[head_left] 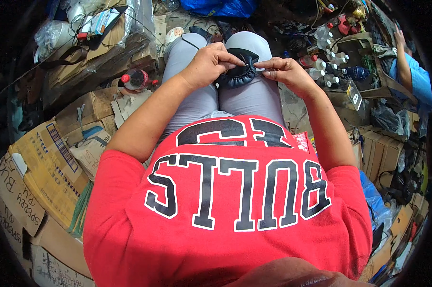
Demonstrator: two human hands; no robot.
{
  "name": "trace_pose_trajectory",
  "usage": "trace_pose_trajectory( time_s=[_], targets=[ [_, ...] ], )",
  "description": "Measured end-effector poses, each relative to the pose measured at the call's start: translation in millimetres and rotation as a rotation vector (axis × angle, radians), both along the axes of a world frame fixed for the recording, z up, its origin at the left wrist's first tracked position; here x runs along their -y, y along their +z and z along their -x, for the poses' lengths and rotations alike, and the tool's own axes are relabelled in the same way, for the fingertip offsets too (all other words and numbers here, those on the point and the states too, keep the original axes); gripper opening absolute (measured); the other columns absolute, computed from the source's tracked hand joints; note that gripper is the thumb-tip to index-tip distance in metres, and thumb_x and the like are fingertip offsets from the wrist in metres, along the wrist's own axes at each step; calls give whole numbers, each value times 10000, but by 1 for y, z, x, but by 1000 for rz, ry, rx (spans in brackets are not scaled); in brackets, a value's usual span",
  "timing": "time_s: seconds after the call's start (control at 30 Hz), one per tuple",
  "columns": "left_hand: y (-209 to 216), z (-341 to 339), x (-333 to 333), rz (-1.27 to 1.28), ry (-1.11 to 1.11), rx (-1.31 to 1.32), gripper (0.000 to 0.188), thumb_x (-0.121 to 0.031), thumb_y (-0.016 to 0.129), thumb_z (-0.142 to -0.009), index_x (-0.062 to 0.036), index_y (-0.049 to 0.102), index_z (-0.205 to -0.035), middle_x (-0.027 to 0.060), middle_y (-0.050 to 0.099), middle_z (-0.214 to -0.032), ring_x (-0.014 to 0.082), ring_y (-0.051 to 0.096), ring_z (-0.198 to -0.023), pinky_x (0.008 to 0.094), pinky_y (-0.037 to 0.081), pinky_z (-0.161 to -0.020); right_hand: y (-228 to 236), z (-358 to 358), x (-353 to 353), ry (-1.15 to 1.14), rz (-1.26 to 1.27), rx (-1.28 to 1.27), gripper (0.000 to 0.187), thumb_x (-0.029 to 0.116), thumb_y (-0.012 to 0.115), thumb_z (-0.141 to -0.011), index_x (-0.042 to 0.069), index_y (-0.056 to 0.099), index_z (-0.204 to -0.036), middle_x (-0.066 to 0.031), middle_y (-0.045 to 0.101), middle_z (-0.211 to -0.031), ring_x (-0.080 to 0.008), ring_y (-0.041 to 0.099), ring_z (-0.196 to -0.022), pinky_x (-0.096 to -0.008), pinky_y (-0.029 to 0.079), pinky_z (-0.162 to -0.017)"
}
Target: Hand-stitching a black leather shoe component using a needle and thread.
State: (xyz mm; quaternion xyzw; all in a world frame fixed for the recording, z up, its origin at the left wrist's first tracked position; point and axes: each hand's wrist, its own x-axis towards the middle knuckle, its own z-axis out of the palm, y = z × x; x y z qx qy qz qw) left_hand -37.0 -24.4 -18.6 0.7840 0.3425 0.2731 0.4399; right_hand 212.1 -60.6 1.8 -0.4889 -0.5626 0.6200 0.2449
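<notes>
Stacked brown cardboard boxes (44,167) at far left. Red-capped plastic bottle (135,79) beside them. Left hand (207,64), fingers pressed together, pinching top edge of dark blue gathered leather piece (239,74) resting on grey-trousered knees (204,98). Right hand (282,71), fingertips closed on same edge. Small white-capped bottles (327,67) in wooden tray at right.

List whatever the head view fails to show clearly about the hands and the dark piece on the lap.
- Dark gathered piece: its near side is covered by the left hand; what kind of thing it is cannot be told.
- Anything pinched between the left hand and the right hand: too small to see.
- Person in blue: cut off by the right rim.
- Small bottles: contents too small to make out.
</notes>
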Motion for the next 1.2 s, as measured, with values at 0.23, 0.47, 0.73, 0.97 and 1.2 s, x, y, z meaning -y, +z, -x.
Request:
trace_pose_trajectory(
  time_s=[0.23, 0.47, 0.73, 0.97, 1.2],
  targets=[
    [17, -5, -5, -332, -43, -70, 236, 14, 652, -739, -115, 709, -927, 22, 511, -743, 127, 501, -732, 250, 415, -665, 0, -1, -2, 38, -56, 64, 273, 72, 654, -811, 97, 669, -1082, 42, 592, -776, -43, 489, -712, -192, 417, -659],
    [14, -1, 8, 197, 67, 2, 245, -1, 648, -743, -80, 691, -970, 35, 580, -824, 133, 554, -804, 239, 440, -732, -1, 4, 1, -46, 25, -22, 272, 69, 661, -803, 84, 667, -1075, 72, 531, -701, -14, 442, -634, -170, 378, -583],
    [-3, -18, 7, 484, 87, 209, 154, -19, 648, -777, -18, 623, -928, -10, 596, -820, 67, 545, -766, 203, 448, -730, 3, 12, 0, -101, 42, -32, 222, 79, 677, -796, 44, 658, -1014, 46, 569, -720, -21, 483, -642, -171, 392, -571],
    [12, -25, 1, 387, 49, 206, 116, -15, 660, -737, -3, 633, -849, 52, 647, -763, 96, 590, -700, 232, 481, -675, 11, 20, -7, -60, 5, 18, 171, 66, 694, -778, 22, 633, -932, 6, 620, -855, -60, 563, -784, -211, 468, -716],
    [27, -6, -8, -262, -82, -186, 103, -35, 663, -731, -25, 609, -819, 82, 593, -754, 188, 575, -729, 299, 443, -669, 9, 6, -10, -28, -154, 57, 92, 75, 691, -786, 26, 614, -794, 18, 592, -733, -57, 531, -693, -215, 446, -654]
  ],
)
